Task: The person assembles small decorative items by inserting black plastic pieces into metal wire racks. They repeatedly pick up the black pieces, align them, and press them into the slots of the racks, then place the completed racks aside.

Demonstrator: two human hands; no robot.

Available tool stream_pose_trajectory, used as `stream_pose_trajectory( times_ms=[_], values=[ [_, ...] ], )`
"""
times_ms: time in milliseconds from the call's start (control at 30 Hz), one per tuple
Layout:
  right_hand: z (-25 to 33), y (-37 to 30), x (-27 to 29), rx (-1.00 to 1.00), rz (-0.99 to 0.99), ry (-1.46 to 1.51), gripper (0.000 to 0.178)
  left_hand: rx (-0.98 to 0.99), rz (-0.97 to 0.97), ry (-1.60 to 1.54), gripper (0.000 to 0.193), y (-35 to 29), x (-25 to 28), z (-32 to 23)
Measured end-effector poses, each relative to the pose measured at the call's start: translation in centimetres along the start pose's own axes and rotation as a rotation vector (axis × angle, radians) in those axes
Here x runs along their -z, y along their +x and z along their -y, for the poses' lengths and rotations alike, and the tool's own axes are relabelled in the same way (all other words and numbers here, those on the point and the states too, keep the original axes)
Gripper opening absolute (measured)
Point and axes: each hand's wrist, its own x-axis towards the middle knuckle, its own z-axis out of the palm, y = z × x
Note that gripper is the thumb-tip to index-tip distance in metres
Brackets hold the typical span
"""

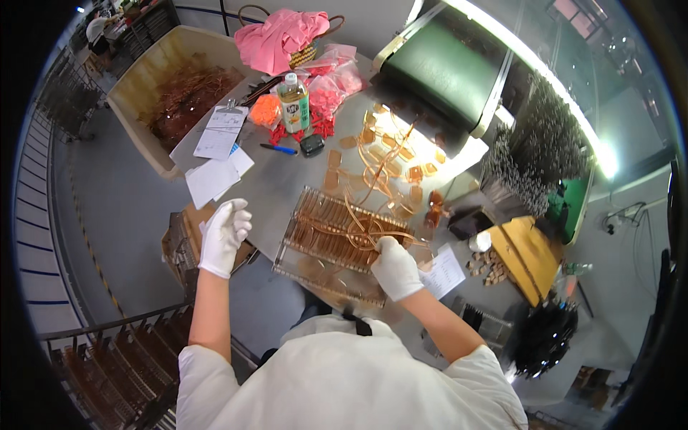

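Apparent positioning step: the right hand is clamping its fingers on an amber branched piece over the slotted rack at the tabletop's near edge; the left hand is hovering empty, fingers loosely curled; clearing the slots is seemingly being called for next

The left glove and right glove are white, the branched piece amber. The cloth is pink (the loudest colour here), the conveyor belt dark green, the bin cream with brown stains.
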Motion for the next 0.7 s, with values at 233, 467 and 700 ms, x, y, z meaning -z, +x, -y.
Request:
stream_pose_trajectory(
  times_ms=[233,467,700],
  values=[
    [-5.8,17.4,4.9,-0.068,-0.078,-0.150,0.026,0.044,-0.072,-0.052,0.029,3.5,1.5,1.2],
    [-22.3,32.2,-2.7,-0.370,0.047,-0.158,0.029,0.136,-0.143,-0.099,0.029,3.9,2.2,2.8],
    [-25.3,33.0,-7.0,-0.368,0.076,-0.223,0.036,0.126,-0.247,-0.097,0.030,3.5,4.8,3.9]
  ],
)
